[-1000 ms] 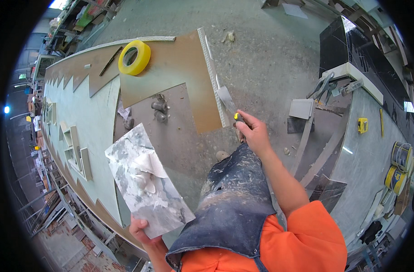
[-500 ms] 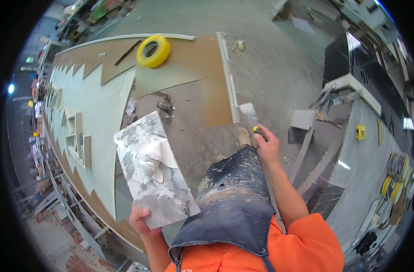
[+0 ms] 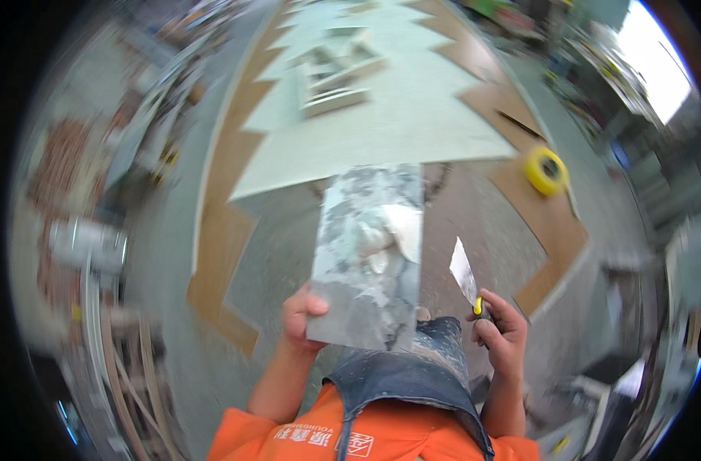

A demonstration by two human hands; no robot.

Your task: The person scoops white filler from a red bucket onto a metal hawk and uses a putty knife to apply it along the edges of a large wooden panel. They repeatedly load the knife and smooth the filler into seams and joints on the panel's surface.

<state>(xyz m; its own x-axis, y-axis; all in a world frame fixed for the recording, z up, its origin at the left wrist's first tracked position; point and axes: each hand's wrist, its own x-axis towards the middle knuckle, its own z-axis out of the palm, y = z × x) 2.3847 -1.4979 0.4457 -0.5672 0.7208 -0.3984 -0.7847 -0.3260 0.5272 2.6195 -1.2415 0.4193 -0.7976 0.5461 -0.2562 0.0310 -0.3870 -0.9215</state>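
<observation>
Glaring white light from a blown-out opening at upper right, motion blur streaking the surroundings, scraper comparatively crisp, fisheye edges bending into black corners.

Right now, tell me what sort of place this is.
It looks like a workshop, probably for cutting or finishing panels: a large pale panel with zigzag edges is laid out ahead, a roll of yellow tape lies nearby, and a putty knife and a board smeared with white paste are in use.
</observation>
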